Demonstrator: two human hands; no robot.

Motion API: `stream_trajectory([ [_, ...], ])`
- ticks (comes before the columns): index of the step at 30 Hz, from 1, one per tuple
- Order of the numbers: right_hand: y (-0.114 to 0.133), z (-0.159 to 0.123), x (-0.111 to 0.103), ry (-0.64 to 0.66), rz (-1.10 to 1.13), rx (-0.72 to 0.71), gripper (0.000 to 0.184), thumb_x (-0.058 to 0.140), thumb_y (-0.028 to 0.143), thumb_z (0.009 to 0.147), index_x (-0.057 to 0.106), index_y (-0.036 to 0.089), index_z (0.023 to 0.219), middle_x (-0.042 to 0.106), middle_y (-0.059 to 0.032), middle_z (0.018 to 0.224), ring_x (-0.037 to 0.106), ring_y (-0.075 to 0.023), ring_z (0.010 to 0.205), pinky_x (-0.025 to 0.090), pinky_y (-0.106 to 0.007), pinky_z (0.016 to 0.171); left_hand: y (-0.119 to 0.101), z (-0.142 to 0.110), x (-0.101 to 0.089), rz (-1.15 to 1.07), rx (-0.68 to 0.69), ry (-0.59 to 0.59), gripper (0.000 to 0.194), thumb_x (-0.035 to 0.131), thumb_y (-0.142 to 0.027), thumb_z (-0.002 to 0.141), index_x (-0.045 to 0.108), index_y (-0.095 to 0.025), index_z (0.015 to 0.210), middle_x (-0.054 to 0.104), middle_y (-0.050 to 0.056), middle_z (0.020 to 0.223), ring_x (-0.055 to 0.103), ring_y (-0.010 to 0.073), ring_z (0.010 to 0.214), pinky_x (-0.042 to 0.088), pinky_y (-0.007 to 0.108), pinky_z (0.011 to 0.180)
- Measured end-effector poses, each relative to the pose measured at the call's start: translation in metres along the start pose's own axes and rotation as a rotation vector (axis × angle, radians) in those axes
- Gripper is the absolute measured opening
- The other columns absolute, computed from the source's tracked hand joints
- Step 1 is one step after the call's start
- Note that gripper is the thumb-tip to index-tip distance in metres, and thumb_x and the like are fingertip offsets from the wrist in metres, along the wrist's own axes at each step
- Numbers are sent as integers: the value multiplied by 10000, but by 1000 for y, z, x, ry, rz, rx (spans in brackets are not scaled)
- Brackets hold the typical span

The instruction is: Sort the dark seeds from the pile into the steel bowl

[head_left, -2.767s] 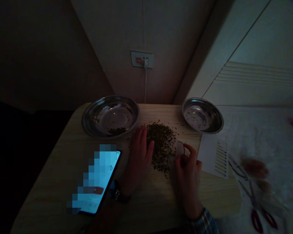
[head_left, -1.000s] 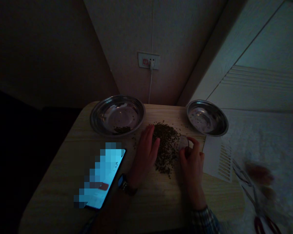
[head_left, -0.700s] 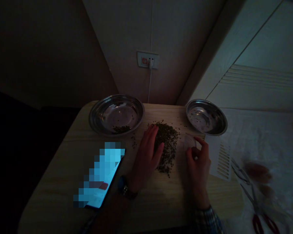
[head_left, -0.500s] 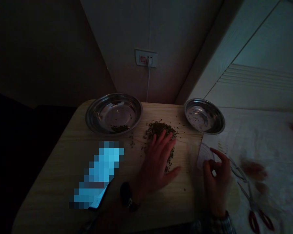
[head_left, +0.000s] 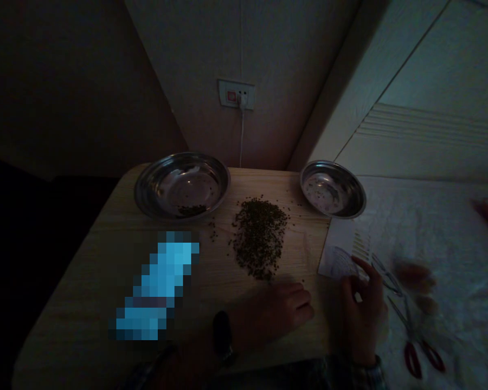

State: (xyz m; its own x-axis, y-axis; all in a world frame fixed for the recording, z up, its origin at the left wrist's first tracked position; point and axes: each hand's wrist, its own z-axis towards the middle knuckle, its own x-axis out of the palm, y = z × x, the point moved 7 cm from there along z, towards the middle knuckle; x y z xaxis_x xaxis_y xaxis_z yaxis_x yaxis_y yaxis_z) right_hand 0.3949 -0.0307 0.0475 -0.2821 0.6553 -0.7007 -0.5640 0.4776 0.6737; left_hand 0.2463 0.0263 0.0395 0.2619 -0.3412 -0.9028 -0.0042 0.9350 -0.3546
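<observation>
Phone [head_left: 156,292] lies left of the left hand [head_left: 282,306], whose fingers are curled together, contents not visible; the grain pile [head_left: 260,233], just beyond them, could scatter if that hand swept forward. Pinched by the right hand's [head_left: 364,311] thumb and forefinger, a clear disc [head_left: 341,264] overlaps a white card [head_left: 341,233], which a low drag could shift towards the scissors [head_left: 410,331] on the right.

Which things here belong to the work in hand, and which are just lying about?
Seem part of it:
- pile of small dark grains, near the left hand
- see-through round piece, in the right hand
- larger bowl, holding some grains
- smaller bowl, probably

Seem just lying about:
- phone
- red-handled scissors
- white slotted card, though perhaps used
</observation>
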Motion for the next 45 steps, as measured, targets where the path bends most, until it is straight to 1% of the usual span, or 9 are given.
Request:
stream_trajectory([
  [8, 7, -19, 4, 78, 6, -95, 375, 547, 316, 823, 574, 159, 1162, 505, 48, 550, 477, -129, 464, 411, -235, 500, 28, -8, -10, -27, -160, 16, 40, 548, -131, 900, 541, -160, 873, 551, 19, 934, 513, 160, 917, 454, 261, 798],
  [11, 5, -38, 10, 178, -5, -106, 368, 529, 332, 842, 576, 176, 1171, 553, 20, 615, 516, -141, 495, 440, -248, 510, 31, -8, -13, 9, -184, 5, 54, 540, -125, 901, 538, -156, 858, 548, 21, 924, 508, 166, 914, 457, 267, 801],
  [17, 6, -64, 17, 192, -58, -57, 378, 500, 374, 861, 583, 189, 1180, 643, -31, 711, 591, -178, 560, 456, -278, 539, 39, -12, -19, 139, -234, -44, 76, 516, -125, 907, 543, -159, 845, 543, 31, 895, 491, 196, 898, 462, 317, 785],
  [21, 17, -63, 28, 235, 15, -38, 402, 494, 352, 874, 528, 167, 1229, 644, -31, 705, 593, -175, 545, 451, -264, 515, 53, -17, -23, 128, -314, -109, 131, 483, -147, 928, 553, -169, 819, 539, 39, 903, 483, 194, 887, 462, 328, 763],
  [25, 28, -58, 40, 290, 71, -5, 381, 487, 307, 886, 487, 179, 1245, 614, 15, 630, 583, -160, 509, 446, -246, 505, 63, -21, -28, 109, -370, -147, 150, 487, -141, 924, 567, -163, 799, 538, 35, 877, 476, 193, 883, 459, 327, 742],
  [33, 47, -56, 63, 345, 163, 18, 387, 479, 268, 884, 455, 191, 1263, 634, 23, 636, 597, -156, 521, 425, -233, 493, 68, -24, -44, -15, -443, -264, 134, 486, -162, 918, 604, -171, 855, 558, 46, 891, 476, 201, 921, 467, 364, 809],
  [36, 53, -56, 69, 351, 189, 21, 387, 482, 245, 881, 450, 196, 1263, 627, 27, 634, 597, -152, 529, 425, -230, 500, 72, -28, -51, -62, -488, -347, 108, 502, -149, 899, 597, -177, 942, 564, 53, 979, 473, 209, 990, 455, 384, 880],
  [39, 58, -55, 73, 348, 222, 10, 381, 477, 234, 878, 447, 200, 1256, 622, 31, 643, 595, -147, 537, 425, -229, 507, 76, -33, -58, -87, -525, -427, 237, 541, -145, 869, 564, -191, 1101, 543, 61, 1134, 435, 225, 1130, 399, 407, 999],
  [45, 57, -53, 68, 317, 209, 19, 386, 490, 246, 870, 453, 209, 1252, 588, 64, 586, 569, -128, 492, 408, -209, 480, 83, -39, -66, -48, -578, -466, 410, 550, -168, 856, 478, -210, 1257, 452, 75, 1327, 325, 256, 1291, 291, 454, 1100],
])
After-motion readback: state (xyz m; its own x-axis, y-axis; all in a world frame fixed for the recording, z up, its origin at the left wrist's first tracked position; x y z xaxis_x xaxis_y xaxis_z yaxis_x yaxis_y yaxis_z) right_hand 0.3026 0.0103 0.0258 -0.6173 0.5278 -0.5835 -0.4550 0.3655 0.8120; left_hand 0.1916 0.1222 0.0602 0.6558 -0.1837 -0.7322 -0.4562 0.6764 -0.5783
